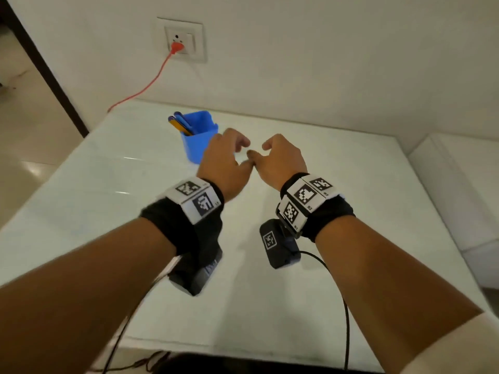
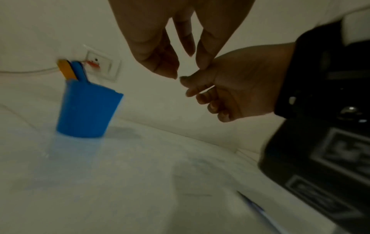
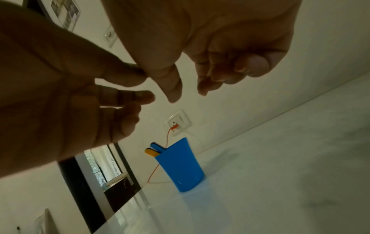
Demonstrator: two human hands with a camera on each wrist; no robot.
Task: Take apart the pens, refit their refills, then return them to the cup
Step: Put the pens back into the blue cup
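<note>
A blue cup (image 1: 199, 143) stands on the white table (image 1: 108, 190), at the far left of it. A yellow pen and a blue pen (image 1: 181, 124) lean out of its left side. The cup (image 2: 88, 110) and pens (image 2: 72, 69) also show in the left wrist view, and the cup (image 3: 180, 164) and pens (image 3: 153, 149) in the right wrist view. My left hand (image 1: 243, 153) and right hand (image 1: 260, 151) hover side by side just right of the cup. The thumbs nearly touch, the fingers are loosely curled, and neither hand holds anything.
An orange plug and cable (image 1: 176, 47) run from a wall socket down to the table's back left corner. Black camera cables hang from both wrists over the near edge. A thin blue-white streak (image 2: 258, 209) lies on the table under my right wrist, too blurred to identify.
</note>
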